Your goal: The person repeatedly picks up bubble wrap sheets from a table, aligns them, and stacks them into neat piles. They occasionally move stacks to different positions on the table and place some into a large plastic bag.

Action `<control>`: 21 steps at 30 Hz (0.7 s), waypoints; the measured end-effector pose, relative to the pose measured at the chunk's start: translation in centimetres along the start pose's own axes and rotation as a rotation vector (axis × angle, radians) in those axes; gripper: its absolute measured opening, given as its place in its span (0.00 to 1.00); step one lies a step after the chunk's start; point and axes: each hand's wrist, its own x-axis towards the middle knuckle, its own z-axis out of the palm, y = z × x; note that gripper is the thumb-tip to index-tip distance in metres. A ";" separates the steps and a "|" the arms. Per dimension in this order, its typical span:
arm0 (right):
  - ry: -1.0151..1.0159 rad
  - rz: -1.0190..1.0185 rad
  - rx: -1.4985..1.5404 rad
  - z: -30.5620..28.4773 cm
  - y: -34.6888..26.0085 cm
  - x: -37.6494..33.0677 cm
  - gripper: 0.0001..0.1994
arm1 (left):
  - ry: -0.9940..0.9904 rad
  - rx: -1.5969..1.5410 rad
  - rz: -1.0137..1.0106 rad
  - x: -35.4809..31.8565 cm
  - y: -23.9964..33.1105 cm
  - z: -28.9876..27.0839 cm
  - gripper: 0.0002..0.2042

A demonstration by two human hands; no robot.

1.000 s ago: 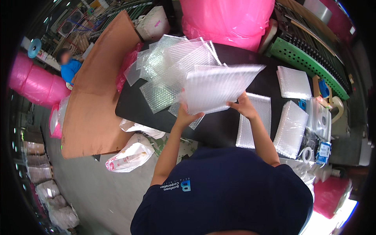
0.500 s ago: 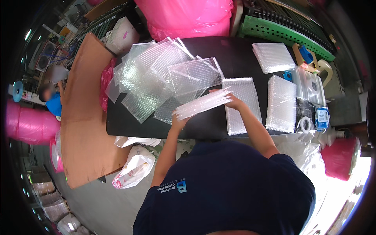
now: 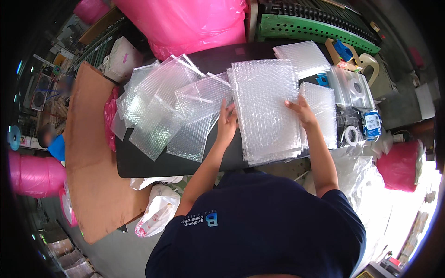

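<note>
Grey floor point(image 3: 116, 250), black table point(image 3: 229, 160), bright light point(image 3: 401, 211)

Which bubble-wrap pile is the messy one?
The loose pile left of the left hand: it fans out at odd angles, whereas the big stack, far stack and rightmost stack look neat.

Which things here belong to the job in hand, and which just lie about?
Apparently in the job:
bubble-wrap stack between left hand and right hand
loose bubble-wrap pieces
upper-right stack
lower-right stack

Seemingly lying about:
white roll
white plastic bag
pink-wrapped bundle
</note>
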 end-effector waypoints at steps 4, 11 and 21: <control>-0.070 -0.062 0.056 -2.4 -0.2 -0.7 0.36 | -0.305 -0.195 -0.350 -1.0 -1.8 0.4 0.25; 0.032 0.108 -0.504 -6.5 13.9 3.8 0.40 | -0.079 0.223 -0.551 -1.5 -7.2 0.1 0.25; 0.071 -0.290 -0.495 10.4 9.7 5.2 0.14 | -0.204 0.391 -0.594 -5.7 -5.7 -3.7 0.30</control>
